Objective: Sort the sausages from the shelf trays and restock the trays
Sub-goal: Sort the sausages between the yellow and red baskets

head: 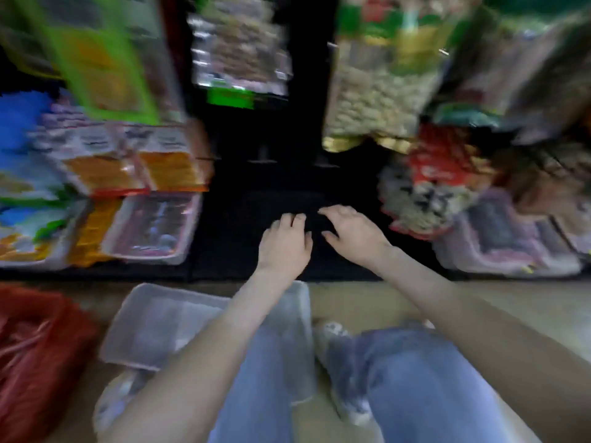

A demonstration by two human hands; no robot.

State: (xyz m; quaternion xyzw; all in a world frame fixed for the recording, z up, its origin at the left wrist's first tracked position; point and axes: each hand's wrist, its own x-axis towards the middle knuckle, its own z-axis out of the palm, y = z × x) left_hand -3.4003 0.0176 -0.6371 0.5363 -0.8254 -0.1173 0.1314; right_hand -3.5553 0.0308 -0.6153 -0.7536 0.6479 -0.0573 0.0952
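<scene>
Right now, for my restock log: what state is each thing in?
left hand: over the dark shelf, fingers bent; grip unclear.
right hand: over the dark shelf, fingers spread.
clear tray: on the floor, looks empty.
red bag: on the floor, contents blurred.
shelf tray: on the left shelf, contents blurred.

Left forearm [220,334] and right forearm [447,305] bare, both stretched forward, converging. Left hand [284,246] palm down, fingers bent at the knuckles, tips dipping away. Right hand [355,236] just beside it, not touching; fingers reach leftward, thumb spread below. Motion blur: grip on anything indeterminate for both.
</scene>
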